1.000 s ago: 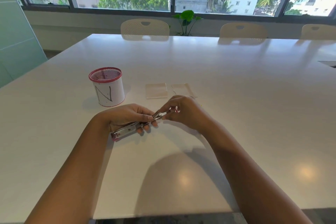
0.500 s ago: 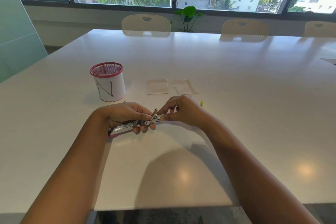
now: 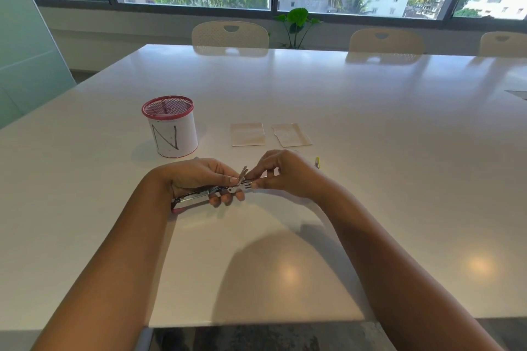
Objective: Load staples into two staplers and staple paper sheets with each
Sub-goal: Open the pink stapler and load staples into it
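Small steel stapler with a pink base is held just above the white glossy table, near its front edge, in front of the person. Left hand has its grip clamped around the stapler body from above, fingers curled under the rail. Right hand has its grip pinched together on the stapler's front end, next to a small metal tab standing up there; whether it holds a staple strip I can't tell, too small.

Handling, my read:
- Stapler: light, rigid metal, smooth plating, likely slippery. Hold mid-body as the left hand does, so the front end stays free.
- Front-end parts are probably spring-loaded; pinch the sides and keep fingertips out of the channel.
- Staple strip, if present: brittle, snaps if bent. Take it by its long edges.

Two small beige paper pieces lie flat side by side on the table beyond the hands, the right one with a torn corner. Thin and floppy; pin them with a finger when stapling. White cylindrical cup with red mesh rim, marked "N", stands left of them. A small yellow item peeks out just past the right hand; can't identify it.

Stage: loading looks to be in hand, with stapling not yet begun.
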A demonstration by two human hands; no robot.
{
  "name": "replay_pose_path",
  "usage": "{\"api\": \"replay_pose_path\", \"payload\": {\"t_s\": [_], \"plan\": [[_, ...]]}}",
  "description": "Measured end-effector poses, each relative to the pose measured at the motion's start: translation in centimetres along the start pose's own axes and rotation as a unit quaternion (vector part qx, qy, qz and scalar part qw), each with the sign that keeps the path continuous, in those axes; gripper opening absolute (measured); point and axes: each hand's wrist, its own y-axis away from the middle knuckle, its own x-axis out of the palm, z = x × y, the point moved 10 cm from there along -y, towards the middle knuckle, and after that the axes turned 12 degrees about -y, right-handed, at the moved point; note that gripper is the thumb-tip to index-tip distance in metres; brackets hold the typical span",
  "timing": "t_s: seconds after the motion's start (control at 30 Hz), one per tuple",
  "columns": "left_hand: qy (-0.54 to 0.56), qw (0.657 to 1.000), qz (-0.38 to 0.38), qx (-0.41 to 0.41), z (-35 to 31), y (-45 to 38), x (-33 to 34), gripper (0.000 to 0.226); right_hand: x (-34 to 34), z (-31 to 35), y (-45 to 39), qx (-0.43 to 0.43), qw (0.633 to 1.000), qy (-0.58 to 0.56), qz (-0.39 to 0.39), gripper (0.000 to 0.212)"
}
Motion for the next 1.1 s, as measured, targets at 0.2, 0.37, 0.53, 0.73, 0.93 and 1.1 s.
{"api": "replay_pose_path", "payload": {"t_s": [0.2, 0.37, 0.53, 0.73, 0.93, 1.1], "plan": [[0.036, 0.999, -0.036, -0.002, 0.0, 0.1, -0.7, 0.038, -0.4, 0.1, -0.1, -0.008, 0.999, 0.036, -0.017, 0.035], [0.069, 0.997, -0.043, 0.011, -0.1, 0.1, -1.2, 0.044, -0.2, 0.6, 0.3, -0.025, 0.996, 0.072, -0.037, 0.03], [0.052, 0.996, -0.075, -0.008, 0.2, 0.0, -1.6, 0.04, -1.5, -0.1, 0.5, 0.017, 0.989, 0.131, -0.063, 0.024], [0.076, 0.992, -0.097, -0.023, 0.1, 0.1, -1.8, 0.047, -3.1, -0.6, 1.0, 0.052, 0.979, 0.169, -0.105, 0.025], [0.136, 0.984, -0.113, -0.036, 0.4, 0.1, -2.0, 0.036, -3.1, -0.2, 0.7, 0.024, 0.984, 0.108, -0.137, 0.027], [0.203, 0.961, -0.175, -0.076, 1.3, 0.5, -2.6, 0.019, -5.4, -1.5, 1.1, 0.043, 0.972, -0.006, -0.229, 0.02]]}}
